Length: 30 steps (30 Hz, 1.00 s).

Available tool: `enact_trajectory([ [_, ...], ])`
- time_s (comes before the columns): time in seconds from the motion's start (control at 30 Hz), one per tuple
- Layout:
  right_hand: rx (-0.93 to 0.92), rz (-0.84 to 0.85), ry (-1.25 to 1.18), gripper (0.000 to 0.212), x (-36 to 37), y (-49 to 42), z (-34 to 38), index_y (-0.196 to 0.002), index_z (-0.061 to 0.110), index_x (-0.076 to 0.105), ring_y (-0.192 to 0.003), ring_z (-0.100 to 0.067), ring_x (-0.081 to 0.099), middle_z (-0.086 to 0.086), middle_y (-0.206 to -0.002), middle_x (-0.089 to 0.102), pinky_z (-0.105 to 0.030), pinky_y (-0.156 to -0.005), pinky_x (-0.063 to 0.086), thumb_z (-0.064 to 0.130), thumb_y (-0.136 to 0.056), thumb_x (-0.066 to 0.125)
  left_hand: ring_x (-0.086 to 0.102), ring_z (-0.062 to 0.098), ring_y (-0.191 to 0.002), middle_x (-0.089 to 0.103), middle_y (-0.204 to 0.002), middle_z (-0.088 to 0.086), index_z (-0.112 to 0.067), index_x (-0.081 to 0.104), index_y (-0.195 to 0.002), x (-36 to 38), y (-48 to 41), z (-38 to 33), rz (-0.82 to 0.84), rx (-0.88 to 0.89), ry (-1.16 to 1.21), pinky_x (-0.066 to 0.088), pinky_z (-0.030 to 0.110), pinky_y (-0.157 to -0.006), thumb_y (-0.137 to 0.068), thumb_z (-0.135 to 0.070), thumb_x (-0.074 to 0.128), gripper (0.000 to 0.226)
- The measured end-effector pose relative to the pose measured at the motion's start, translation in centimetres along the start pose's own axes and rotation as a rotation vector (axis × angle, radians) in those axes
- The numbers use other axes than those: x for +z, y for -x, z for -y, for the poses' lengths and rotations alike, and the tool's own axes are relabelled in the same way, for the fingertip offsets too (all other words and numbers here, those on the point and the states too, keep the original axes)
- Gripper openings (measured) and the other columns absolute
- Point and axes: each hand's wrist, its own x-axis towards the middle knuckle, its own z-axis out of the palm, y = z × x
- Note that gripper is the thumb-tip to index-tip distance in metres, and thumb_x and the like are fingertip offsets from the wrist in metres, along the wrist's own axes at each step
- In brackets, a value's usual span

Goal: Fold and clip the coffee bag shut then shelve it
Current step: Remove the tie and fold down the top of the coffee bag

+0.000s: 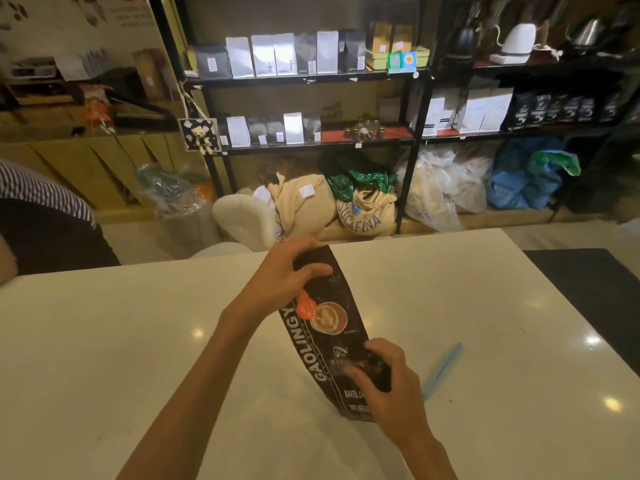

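The bag (329,327) lies flat on the white table (138,341), its length running away from the person, printed face up. The left hand (282,271) grasps the far end, fingers curled over its edge and thumb laid across the face. The right hand (388,379) presses on the near part of the bag, fingers spread and bent against the dark material; whether it pinches a fold or only holds the bag down cannot be told, as the hand covers that part.

No finished fold shows. The far end appears flat and unrolled under the left hand. Which end is the mouth cannot be told.

A blue clip (443,370) lies on the table just beside the right hand, to its right, apart from the bag and blurred. Neither hand touches it. No clip is on the bag.

The shelves (311,77) stand beyond the table, well apart from the bag, already carrying rows of pouches.

Judgement: the task stands at its opening stage, with the bag laid out and steadied for folding. Remaining, as far as can be seen: make the fold, take up the clip and fix it, then carry the bag to the shelves.
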Motion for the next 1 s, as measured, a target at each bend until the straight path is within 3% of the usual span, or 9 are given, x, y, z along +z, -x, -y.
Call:
enact_trajectory([
  [0.13, -0.011, 0.007, 0.062, 0.037, 0.3, 0.3, 0.1, -0.110, 0.067, 0.039, -0.090, 0.004, 0.066, 0.037, -0.104, 0.057, -0.012, -0.072, 0.057, 0.069, -0.078, 0.057, 0.066, 0.011, -0.075, 0.067, -0.079, -0.006, -0.029, 0.063, -0.077, 0.9, 0.2, -1.0, -0.223, 0.015, 0.090, 0.055, 0.014, -0.059, -0.087, -0.007, 0.070, 0.025],
  [0.27, -0.058, -0.019, 0.108, 0.038, 0.6, 0.1, -0.2, -0.113, 0.038, 0.049, -0.088, -0.001, 0.066, 0.017, -0.103, 0.065, -0.013, -0.068, 0.057, 0.064, -0.086, 0.054, 0.063, 0.010, -0.080, 0.066, -0.077, -0.006, -0.021, 0.064, -0.079, 1.4, 0.1, -2.1, -0.328, 0.094, 0.047, 0.054, 0.011, -0.061, -0.087, -0.007, 0.071, 0.018],
  [0.4, 0.019, -0.014, 0.153, 0.018, 0.7, 0.7, -2.1, -0.096, 0.043, 0.048, -0.082, -0.005, 0.066, 0.017, -0.092, 0.065, -0.022, -0.063, 0.058, 0.058, -0.088, 0.053, 0.064, -0.003, -0.078, 0.064, -0.078, -0.010, -0.013, 0.064, -0.085, 1.2, -0.3, -2.6, -0.438, 0.107, 0.094, 0.053, 0.008, -0.061, -0.089, -0.008, 0.069, 0.008],
  [0.53, 0.092, 0.035, 0.155, 0.026, 1.0, 2.1, -3.5, -0.102, 0.044, 0.046, -0.093, -0.006, 0.061, 0.019, -0.099, 0.061, -0.028, -0.078, 0.057, 0.065, -0.087, 0.045, 0.065, -0.004, -0.078, 0.066, -0.074, -0.017, -0.018, 0.064, -0.082, 1.4, -0.3, -3.5, -0.256, 0.110, 0.090, 0.052, 0.007, -0.058, -0.090, -0.010, 0.068, 0.012],
  [0.6, 0.054, 0.077, 0.143, 0.028, 0.8, 2.3, -3.3, -0.110, 0.048, 0.039, -0.104, -0.002, 0.052, 0.025, -0.111, 0.052, -0.020, -0.084, 0.048, 0.065, -0.088, 0.044, 0.065, -0.004, -0.077, 0.065, -0.072, -0.023, -0.025, 0.062, -0.078, 1.7, -0.1, -4.2, -0.155, 0.143, 0.093, 0.052, 0.009, -0.056, -0.090, -0.012, 0.068, 0.018],
  [0.7, 0.003, 0.050, 0.004, 0.040, 0.5, 0.7, -0.9, -0.118, 0.047, 0.037, -0.110, -0.003, 0.051, 0.029, -0.119, 0.046, -0.008, -0.083, 0.045, 0.064, -0.086, 0.053, 0.058, 0.002, -0.072, 0.059, -0.071, -0.019, -0.019, 0.065, -0.078, 3.0, 0.6, -5.2, -0.053, 0.243, -0.055, 0.051, 0.017, -0.059, -0.082, -0.021, 0.069, 0.006],
  [0.77, 0.014, -0.038, -0.105, 0.044, 0.8, -0.7, -0.2, -0.119, 0.035, 0.045, -0.104, -0.010, 0.059, 0.019, -0.114, 0.054, -0.010, -0.079, 0.051, 0.059, -0.085, 0.060, 0.054, 0.003, -0.071, 0.055, -0.072, -0.021, -0.017, 0.065, -0.078, 3.8, 1.2, -5.7, -0.066, 0.297, -0.120, 0.047, 0.020, -0.062, -0.080, -0.023, 0.068, 0.007],
  [0.87, 0.055, -0.062, -0.086, 0.026, 0.9, -0.8, -1.5, -0.108, 0.032, 0.050, -0.095, -0.016, 0.061, 0.004, -0.106, 0.058, -0.022, -0.077, 0.056, 0.043, -0.090, 0.065, 0.060, 0.004, -0.076, 0.060, -0.071, -0.023, -0.031, 0.060, -0.072, 2.9, 0.9, -6.7, -0.217, 0.269, 0.003, 0.053, 0.019, -0.059, -0.083, -0.022, 0.067, 0.015],
  [1.0, 0.039, 0.052, 0.016, 0.024, 0.9, 0.9, -3.2, -0.109, 0.041, 0.047, -0.106, -0.011, 0.055, 0.011, -0.111, 0.055, -0.028, -0.085, 0.053, 0.053, -0.090, 0.054, 0.061, -0.002, -0.083, 0.061, -0.075, -0.025, -0.039, 0.054, -0.073, 2.1, 0.3, -7.0, -0.224, 0.210, -0.028, 0.054, 0.015, -0.064, -0.091, -0.015, 0.067, 0.032],
])
